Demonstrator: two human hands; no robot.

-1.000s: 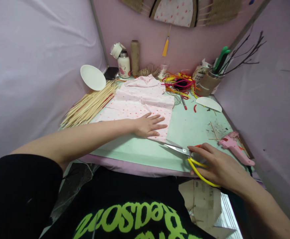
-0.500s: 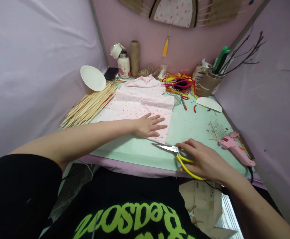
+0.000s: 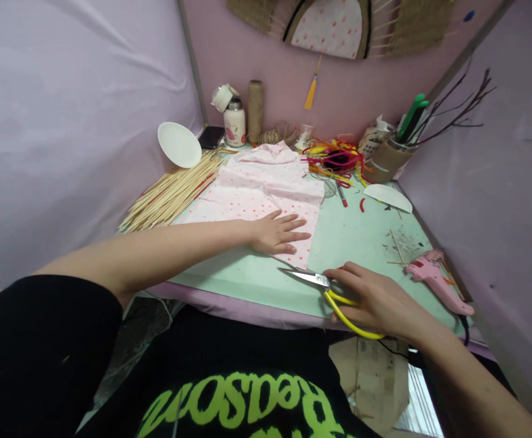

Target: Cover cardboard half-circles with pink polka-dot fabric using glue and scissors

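Dotted pink cloth (image 3: 261, 188) lies creased on the pale green tabletop (image 3: 352, 234) at your twelve o'clock. Your left hand (image 3: 277, 234) rests on it palm down, fingers spread, toward its five-o'clock corner. At one o'clock, your right hand (image 3: 375, 298) grips the yellow-handled scissors (image 3: 319, 280), blades near the cloth's six-o'clock edge. Wooden sticks (image 3: 175, 194) lie at eleven, a pink glue gun (image 3: 437, 281) at two.

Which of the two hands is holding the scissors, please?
The right hand holds the yellow-handled scissors; the left hand lies spread on the dotted cloth instead.
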